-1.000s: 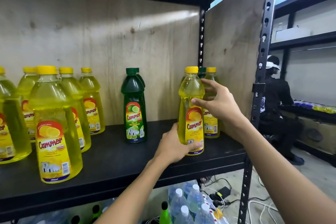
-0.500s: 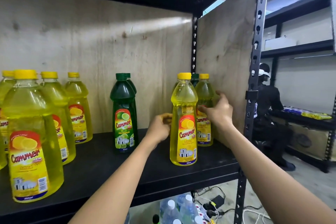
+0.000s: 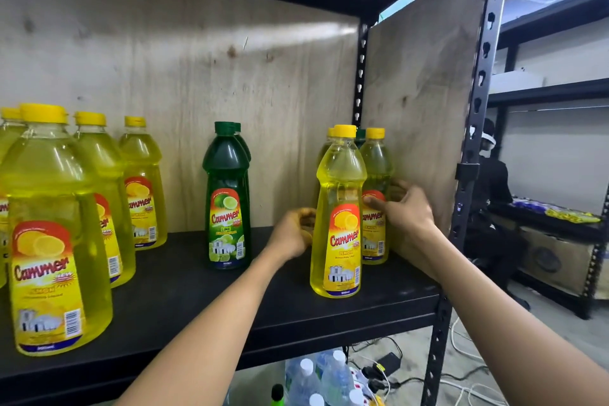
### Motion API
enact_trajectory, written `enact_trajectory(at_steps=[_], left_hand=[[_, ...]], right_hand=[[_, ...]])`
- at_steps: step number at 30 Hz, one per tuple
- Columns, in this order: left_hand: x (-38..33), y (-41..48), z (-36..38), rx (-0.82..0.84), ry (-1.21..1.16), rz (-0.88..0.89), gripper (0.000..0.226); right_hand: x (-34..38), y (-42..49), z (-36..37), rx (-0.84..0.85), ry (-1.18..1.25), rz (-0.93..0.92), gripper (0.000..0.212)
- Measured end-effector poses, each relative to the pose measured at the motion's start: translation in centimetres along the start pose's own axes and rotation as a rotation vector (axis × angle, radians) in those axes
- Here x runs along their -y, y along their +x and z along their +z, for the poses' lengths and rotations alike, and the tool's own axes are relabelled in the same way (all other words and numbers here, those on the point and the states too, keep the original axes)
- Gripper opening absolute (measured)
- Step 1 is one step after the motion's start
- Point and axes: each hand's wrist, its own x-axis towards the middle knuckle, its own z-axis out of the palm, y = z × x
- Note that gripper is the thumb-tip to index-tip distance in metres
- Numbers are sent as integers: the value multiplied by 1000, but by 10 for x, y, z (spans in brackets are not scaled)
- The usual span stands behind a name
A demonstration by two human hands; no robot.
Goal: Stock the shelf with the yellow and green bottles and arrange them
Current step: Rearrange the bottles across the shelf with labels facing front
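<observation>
On the black shelf (image 3: 362, 310), a slim yellow lemon bottle (image 3: 339, 208) stands at the front right. Behind it is a second yellow bottle (image 3: 322, 158), mostly hidden, and my left hand (image 3: 291, 234) curls its fingers against that bottle's left side. My right hand (image 3: 407, 212) grips a third yellow bottle (image 3: 375, 161) by the side panel, thumb on its label. A green cap (image 3: 361, 134) peeks out behind these. Two green lime bottles (image 3: 225, 194) stand in a line mid-shelf. Several large yellow bottles (image 3: 52, 217) fill the left.
Plywood forms the back wall and the right side panel (image 3: 418, 102). A perforated black upright (image 3: 474, 128) frames the right edge. Below the shelf are water bottles (image 3: 316, 379) and cables on the floor. A person (image 3: 491, 181) sits at the far right.
My right hand has slid lower on the right-hand yellow bottle and closed on it. My left hand stays curled behind the front bottle. The view has shifted slightly.
</observation>
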Motion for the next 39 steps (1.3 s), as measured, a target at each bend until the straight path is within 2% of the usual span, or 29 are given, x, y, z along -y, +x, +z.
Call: enact_trajectory(at_steps=[3,6,9,14,19,24,30,36,39], left_hand=[[2,4,4,-20,-181,-58,23],[7,5,4,22,-195,-61,19],[19,6,-4,81,-23,-15,41],[26,6,-3,72,-84,-9,47],[30,7,-11,82,156,69,54],[30,4,-22,75,185,98,55],[26,-2,-33,12,203,104,56],[29,-2,-41,-46,224,78,64],[28,-3,-44,-73,232,73,64]], right_hand=[[-3,-1,4,119,160,27,93],[-4,1,11,252,192,-10,65],[-2,2,17,306,225,-27,42],[-2,1,24,337,247,-28,47],[-6,1,25,425,231,7,43],[-14,0,24,534,207,-17,39],[-13,-1,38,535,189,-41,19],[-13,1,50,488,143,-93,20],[-15,3,55,435,88,-136,33]])
